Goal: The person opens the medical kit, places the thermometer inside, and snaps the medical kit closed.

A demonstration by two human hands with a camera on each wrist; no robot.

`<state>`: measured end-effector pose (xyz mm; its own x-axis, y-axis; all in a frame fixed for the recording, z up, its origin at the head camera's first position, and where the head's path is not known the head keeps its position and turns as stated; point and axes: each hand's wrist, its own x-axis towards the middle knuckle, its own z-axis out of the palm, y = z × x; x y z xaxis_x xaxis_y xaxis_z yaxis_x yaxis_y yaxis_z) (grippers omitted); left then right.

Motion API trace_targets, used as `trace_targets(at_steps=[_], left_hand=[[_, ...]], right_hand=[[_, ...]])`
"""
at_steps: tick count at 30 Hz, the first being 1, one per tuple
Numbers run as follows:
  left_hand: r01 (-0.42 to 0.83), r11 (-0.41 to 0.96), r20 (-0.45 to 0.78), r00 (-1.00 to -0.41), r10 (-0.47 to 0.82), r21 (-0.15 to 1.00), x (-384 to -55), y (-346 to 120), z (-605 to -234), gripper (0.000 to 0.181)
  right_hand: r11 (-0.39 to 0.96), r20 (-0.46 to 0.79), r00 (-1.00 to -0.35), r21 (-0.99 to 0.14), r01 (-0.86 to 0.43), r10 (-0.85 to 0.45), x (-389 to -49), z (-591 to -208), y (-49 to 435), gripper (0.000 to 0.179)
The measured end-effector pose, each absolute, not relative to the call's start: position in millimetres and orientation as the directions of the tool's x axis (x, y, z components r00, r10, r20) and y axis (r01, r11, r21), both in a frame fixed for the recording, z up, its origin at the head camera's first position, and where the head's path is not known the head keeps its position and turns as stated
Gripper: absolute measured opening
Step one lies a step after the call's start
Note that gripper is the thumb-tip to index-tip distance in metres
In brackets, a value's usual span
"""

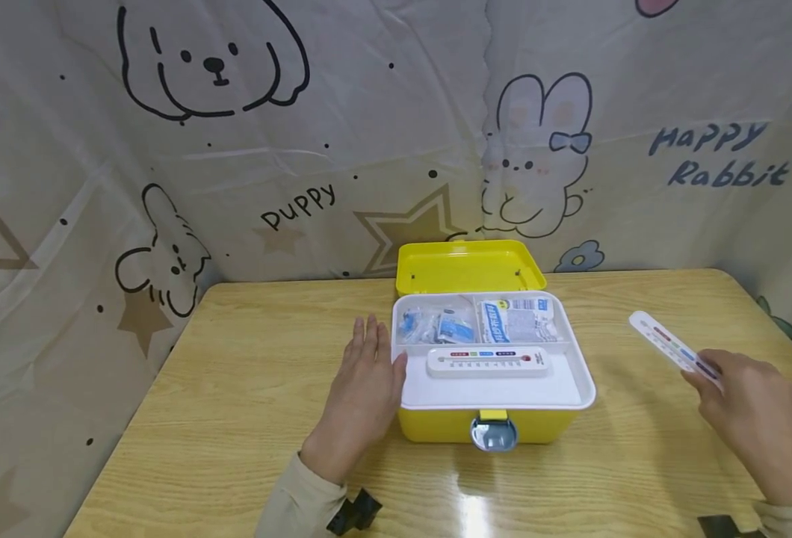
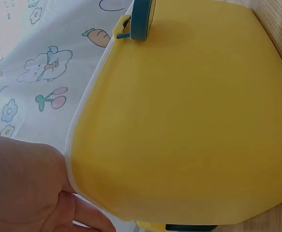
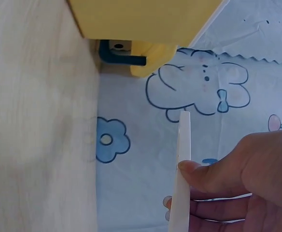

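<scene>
A yellow first-aid box (image 1: 436,427) stands on the table with its lid (image 1: 470,269) tipped back behind it. Its white tray (image 1: 497,392) has three compartments. One white thermometer (image 1: 488,362) with coloured bands lies in the long front compartment. My left hand (image 1: 365,388) rests along the box's left side, fingers straight, thumb at the tray's rim; in the left wrist view that hand (image 2: 25,183) touches the edge. Off to the right of the box, my right hand (image 1: 762,418) pinches a second thermometer (image 1: 668,344), seen edge-on in the right wrist view.
Clear bags with blue items (image 1: 436,326) fill the tray's back left compartment, and a blue-and-white packet (image 1: 517,321) the back right one. A grey latch (image 1: 494,434) hangs at the box's front. Behind the wooden table (image 1: 234,418) hangs a printed cloth (image 1: 382,112).
</scene>
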<state>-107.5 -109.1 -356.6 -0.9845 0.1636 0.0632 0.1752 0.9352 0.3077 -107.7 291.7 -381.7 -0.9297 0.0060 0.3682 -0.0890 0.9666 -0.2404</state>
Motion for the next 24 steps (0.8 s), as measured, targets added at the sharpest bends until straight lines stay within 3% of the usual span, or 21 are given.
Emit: trace_targets(at_steps=[12,24], left_hand=[[0.168,0.932,0.046,-0.986,0.162,0.322,-109,-111,-358,0.057],[0.18,0.929,0.051,-0.984,0.173,0.323,-109,-110,-359,0.057]], right_hand=[[0.943,0.362,-0.932,-0.313,-0.111,0.01,-121,-368,260,0.035],[0.936,0.399,-0.917,-0.317,-0.152,-0.014,-130,-363,244,0.037]])
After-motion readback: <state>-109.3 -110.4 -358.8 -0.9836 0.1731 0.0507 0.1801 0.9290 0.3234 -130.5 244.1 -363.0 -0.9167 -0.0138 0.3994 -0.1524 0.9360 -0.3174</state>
